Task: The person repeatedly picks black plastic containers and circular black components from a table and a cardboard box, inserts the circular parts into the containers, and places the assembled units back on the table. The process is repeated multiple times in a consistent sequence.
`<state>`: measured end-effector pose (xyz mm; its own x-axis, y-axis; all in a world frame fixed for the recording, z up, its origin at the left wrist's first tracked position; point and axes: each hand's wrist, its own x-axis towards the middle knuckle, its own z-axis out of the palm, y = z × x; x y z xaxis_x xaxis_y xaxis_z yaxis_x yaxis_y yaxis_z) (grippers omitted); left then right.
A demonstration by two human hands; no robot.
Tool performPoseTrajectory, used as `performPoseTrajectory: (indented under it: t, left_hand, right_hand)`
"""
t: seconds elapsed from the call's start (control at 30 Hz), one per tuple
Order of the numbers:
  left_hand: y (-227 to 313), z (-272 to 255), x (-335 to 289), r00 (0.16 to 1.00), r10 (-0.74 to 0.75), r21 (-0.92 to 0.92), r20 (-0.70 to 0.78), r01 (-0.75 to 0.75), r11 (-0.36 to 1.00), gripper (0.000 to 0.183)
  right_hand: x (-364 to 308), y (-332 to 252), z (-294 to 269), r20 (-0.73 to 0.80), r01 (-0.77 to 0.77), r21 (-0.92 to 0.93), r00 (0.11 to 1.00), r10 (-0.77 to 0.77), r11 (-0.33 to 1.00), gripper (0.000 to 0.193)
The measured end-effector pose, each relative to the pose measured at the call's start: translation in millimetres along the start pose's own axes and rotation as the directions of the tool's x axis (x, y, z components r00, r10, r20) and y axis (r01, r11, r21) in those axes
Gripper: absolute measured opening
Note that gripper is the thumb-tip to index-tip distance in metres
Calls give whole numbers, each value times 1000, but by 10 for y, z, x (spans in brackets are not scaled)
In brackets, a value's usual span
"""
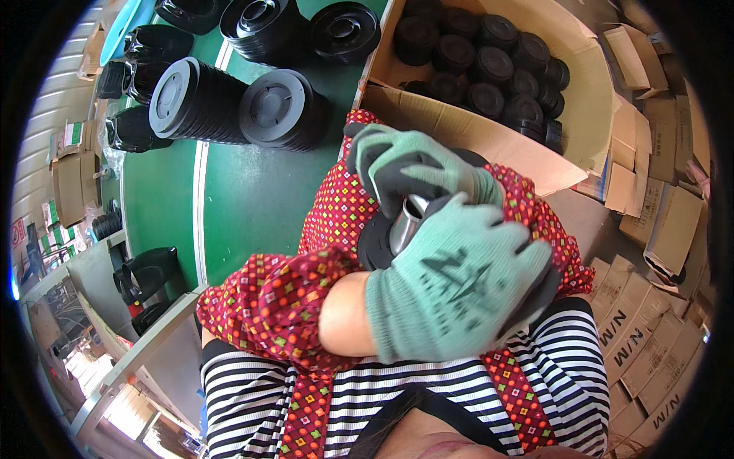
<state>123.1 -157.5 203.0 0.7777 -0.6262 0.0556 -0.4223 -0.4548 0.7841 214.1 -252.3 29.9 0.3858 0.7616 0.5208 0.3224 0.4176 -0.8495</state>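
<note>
Both my hands wear green gloves with dark palms and meet close together over my lap. My left hand (pixel 459 283) is nearer my body, closed, its back upward and its fingertips hidden underneath. Just beyond it, my right hand (pixel 420 164) is closed with curled fingers over the top of a shiny metal cylinder (pixel 405 229). The cylinder stands between the two hands, partly covered by them. Against its left side shows a black round piece (pixel 373 243); whether the two are joined cannot be made out.
On the green table (pixel 245 199) lie stacks of black round discs (pixel 277 107) and black ring-shaped parts (pixel 344 32). Bulky black pieces (pixel 138 128) line its left edge. An opened cardboard box (pixel 474 126) with many black round parts stands beyond my hands. Flattened cartons (pixel 642 336) lie at right.
</note>
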Motion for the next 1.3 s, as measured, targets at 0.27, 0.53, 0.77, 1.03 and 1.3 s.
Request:
performPoseTrajectory:
  t: [0.27,0.53,0.77,1.03,1.3]
  left_hand:
    - [-589,-246,-866,893,340,-533,-295,-449,717,37]
    - [201,-893,-474,974,-133,-6,-182,134,991,67]
    - [-2,-366,-481,889,-452,565,-73,411,716,88]
    - [-299,-612,-603,869,-481,104,118,471,876,84]
    - [-948,-707,-580,882,-263,265,391,166,950,88]
  right_hand:
    - [121,-1044,48,-129,-348,-614,930,345,708,34]
    - [170,-842,-120,1,-165,-510,981,193,844,45]
    - [203,-862,101,-69,-306,-452,949,309,838,50]
    - [190,-949,208,-165,-370,-683,918,361,629,52]
    - [189,-1452,108,-187,-457,-758,836,515,465,60]
